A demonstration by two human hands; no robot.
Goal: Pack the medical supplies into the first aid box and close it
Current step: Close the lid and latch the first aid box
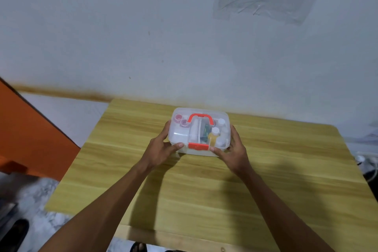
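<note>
A translucent plastic first aid box [180,136] with a red handle [201,117] and a red front latch [198,145] sits on the wooden table [204,186], its lid down. Through the lid I see pink-capped jars [181,120], a white roll [194,132], a yellow bottle [214,134] and white-capped bottles [222,124]. My left hand [161,147] grips the box's left front corner, thumb on the front rim. My right hand [233,149] holds the right front corner, thumb beside the latch.
The table stands against a pale wall [184,37]. An orange panel [30,135] is at the left. White cables [366,159] lie off the table's right edge. Dark footwear [15,233] rests on the marble floor at lower left.
</note>
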